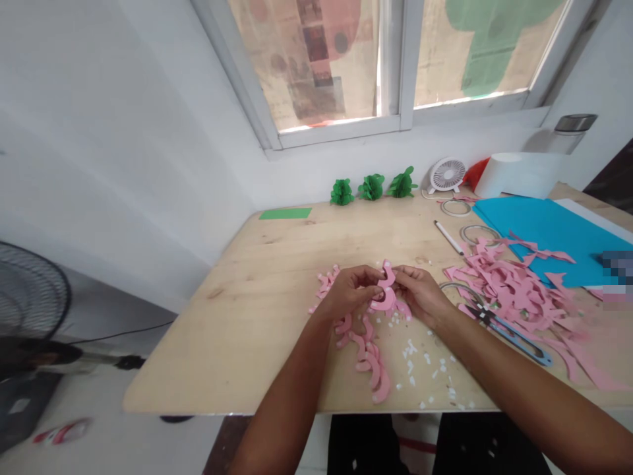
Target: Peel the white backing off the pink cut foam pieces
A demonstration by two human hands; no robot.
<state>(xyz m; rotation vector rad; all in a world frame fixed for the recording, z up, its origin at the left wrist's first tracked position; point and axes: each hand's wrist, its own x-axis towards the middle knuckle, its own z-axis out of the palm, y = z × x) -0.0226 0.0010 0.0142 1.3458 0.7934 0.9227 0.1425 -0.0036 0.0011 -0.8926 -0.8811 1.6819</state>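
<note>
Over the front of the table, my left hand (pixel 352 288) pinches a curved pink paper piece (pixel 384 300) between thumb and fingers. My right hand (pixel 419 290) meets it from the other side, its fingertips closed at the upper end of the pink paper. More curved pink paper pieces (pixel 374 369) lie below the hands in a loose chain, and another small group (pixel 325 282) shows behind my left wrist. Tiny white squares (pixel 410 356) are scattered on the wood near my right forearm. Exactly what my right fingertips grip is partly hidden.
Pink paper scraps (pixel 524 284) heap at the right, beside blue-handled scissors (pixel 517 340) and tape rolls (pixel 479 235). A marker (pixel 448 237), blue sheets (pixel 554 231) and a small white fan (pixel 446 175) lie farther back. Green paper shapes (pixel 372 187) line the wall; a green strip (pixel 285 214) lies left.
</note>
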